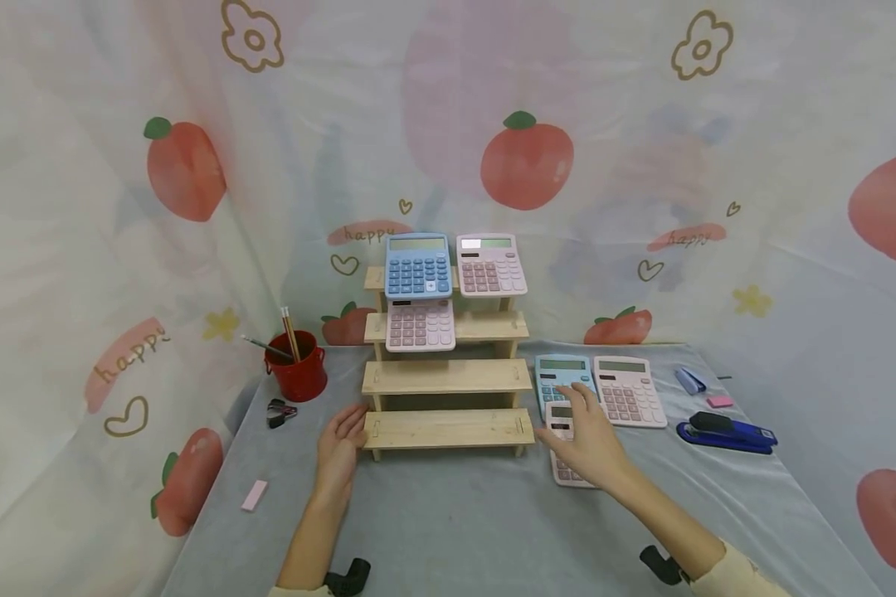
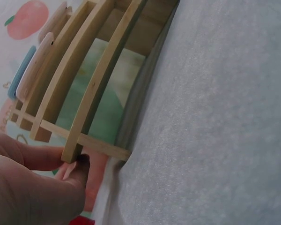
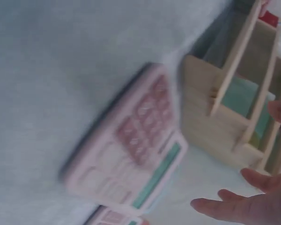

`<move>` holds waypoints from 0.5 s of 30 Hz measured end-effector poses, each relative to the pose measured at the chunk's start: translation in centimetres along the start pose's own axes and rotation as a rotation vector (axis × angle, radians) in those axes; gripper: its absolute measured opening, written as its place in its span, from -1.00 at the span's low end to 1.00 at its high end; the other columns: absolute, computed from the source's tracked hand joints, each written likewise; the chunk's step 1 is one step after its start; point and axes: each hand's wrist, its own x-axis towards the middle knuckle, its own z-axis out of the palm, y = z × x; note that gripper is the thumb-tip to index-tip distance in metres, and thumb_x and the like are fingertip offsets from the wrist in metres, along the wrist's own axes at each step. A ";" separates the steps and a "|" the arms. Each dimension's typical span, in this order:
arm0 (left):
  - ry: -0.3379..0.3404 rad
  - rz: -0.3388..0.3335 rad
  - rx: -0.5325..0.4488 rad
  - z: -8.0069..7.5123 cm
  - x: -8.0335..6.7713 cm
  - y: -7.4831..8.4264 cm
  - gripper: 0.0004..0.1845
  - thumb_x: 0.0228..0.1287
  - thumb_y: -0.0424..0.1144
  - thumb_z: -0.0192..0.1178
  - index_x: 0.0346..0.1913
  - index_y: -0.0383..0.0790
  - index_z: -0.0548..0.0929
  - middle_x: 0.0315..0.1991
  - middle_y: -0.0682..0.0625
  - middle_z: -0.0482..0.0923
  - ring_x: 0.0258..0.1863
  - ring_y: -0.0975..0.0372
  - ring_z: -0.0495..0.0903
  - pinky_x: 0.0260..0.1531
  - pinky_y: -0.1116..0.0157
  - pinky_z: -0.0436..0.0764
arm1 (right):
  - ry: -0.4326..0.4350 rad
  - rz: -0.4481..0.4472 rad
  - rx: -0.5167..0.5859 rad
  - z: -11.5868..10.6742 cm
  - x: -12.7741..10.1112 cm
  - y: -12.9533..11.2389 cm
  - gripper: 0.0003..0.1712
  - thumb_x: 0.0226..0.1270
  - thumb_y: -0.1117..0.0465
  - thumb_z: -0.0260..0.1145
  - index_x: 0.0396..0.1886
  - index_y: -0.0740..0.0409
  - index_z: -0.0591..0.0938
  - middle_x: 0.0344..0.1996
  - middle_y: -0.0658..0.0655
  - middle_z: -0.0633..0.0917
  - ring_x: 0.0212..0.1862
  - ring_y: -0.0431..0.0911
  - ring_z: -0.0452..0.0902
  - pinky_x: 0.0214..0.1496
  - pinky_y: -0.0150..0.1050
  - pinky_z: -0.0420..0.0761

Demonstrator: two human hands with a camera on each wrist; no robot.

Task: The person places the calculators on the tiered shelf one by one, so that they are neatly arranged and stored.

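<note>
A wooden stepped shelf (image 1: 448,377) stands mid-table. Its top step carries a blue calculator (image 1: 416,265) and a pink one (image 1: 490,265); another pink calculator (image 1: 420,325) leans on the second step. My left hand (image 1: 343,439) lies on the cloth, fingers (image 2: 72,164) touching the left end of the lowest step (image 2: 84,108). My right hand (image 1: 578,423) is open with fingers (image 3: 239,206) spread over a pink calculator (image 1: 565,473) (image 3: 131,150) just right of the shelf (image 3: 225,126). Whether it touches it is unclear. Beyond lie a blue calculator (image 1: 560,373) and a pink calculator (image 1: 629,390).
At the left stand a red cup (image 1: 296,369) with pencils, a black staple remover (image 1: 280,412) and a pink eraser (image 1: 254,495). At the right lie a blue stapler (image 1: 726,433), a small pink eraser (image 1: 719,401) and a blue staple box (image 1: 689,381). Printed cloth walls the table.
</note>
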 end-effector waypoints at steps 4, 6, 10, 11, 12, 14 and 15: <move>-0.001 0.002 -0.012 0.0 0.0 0.0 -0.36 0.40 -0.66 -0.05 0.53 -0.46 0.23 0.49 -0.31 0.36 0.51 -0.03 0.34 0.44 0.04 0.34 | -0.069 0.069 -0.008 0.5 -1.2 2.1 0.07 0.18 -0.05 0.60 0.48 0.40 0.29 0.42 0.59 0.22 0.30 0.53 0.40 0.18 0.46 0.50; -0.001 -0.002 -0.014 0.0 -0.1 0.0 -0.37 0.41 -0.65 -0.04 0.53 -0.44 0.23 0.49 -0.30 0.36 0.51 -0.02 0.34 0.45 0.05 0.33 | -0.099 0.093 -0.012 0.9 -1.6 3.1 0.16 0.08 -0.07 0.67 0.48 0.40 0.27 0.41 0.59 0.21 0.30 0.53 0.38 0.19 0.45 0.49; -0.005 -0.010 -0.007 0.0 -0.2 0.2 -0.38 0.44 -0.62 -0.04 0.54 -0.41 0.22 0.51 -0.28 0.34 0.52 -0.02 0.32 0.46 0.05 0.32 | -0.120 0.102 -0.039 1.9 -2.4 4.7 0.38 -0.23 -0.13 0.80 0.48 0.43 0.27 0.40 0.62 0.20 0.32 0.57 0.31 0.23 0.47 0.44; -0.006 -0.011 -0.008 0.0 -0.2 0.2 -0.37 0.44 -0.62 -0.04 0.54 -0.41 0.22 0.51 -0.28 0.33 0.52 -0.02 0.32 0.47 0.04 0.32 | -0.123 0.104 -0.050 2.2 -2.5 5.0 0.42 -0.30 -0.14 0.81 0.47 0.43 0.28 0.40 0.64 0.20 0.33 0.59 0.29 0.24 0.48 0.43; -0.008 -0.013 -0.008 0.0 -0.2 0.2 -0.37 0.45 -0.62 -0.04 0.54 -0.40 0.22 0.52 -0.28 0.33 0.52 -0.03 0.32 0.47 0.04 0.32 | -0.127 0.107 -0.065 2.4 -2.6 5.2 0.46 -0.35 -0.16 0.82 0.47 0.43 0.28 0.39 0.65 0.20 0.33 0.61 0.26 0.23 0.49 0.41; -0.009 -0.016 -0.006 0.0 -0.2 0.2 -0.37 0.45 -0.61 -0.03 0.54 -0.39 0.22 0.52 -0.27 0.33 0.52 -0.02 0.32 0.47 0.04 0.31 | -0.136 0.116 -0.086 2.9 -2.9 5.6 0.49 -0.40 -0.18 0.83 0.47 0.44 0.28 0.39 0.68 0.18 0.33 0.66 0.21 0.22 0.52 0.40; -0.010 -0.018 -0.005 0.0 -0.2 0.2 -0.37 0.45 -0.61 -0.03 0.54 -0.38 0.22 0.52 -0.27 0.33 0.52 -0.02 0.32 0.47 0.04 0.32 | -0.139 0.122 -0.092 3.0 -3.0 5.6 0.49 -0.40 -0.18 0.83 0.47 0.44 0.27 0.39 0.68 0.17 0.32 0.67 0.20 0.20 0.54 0.40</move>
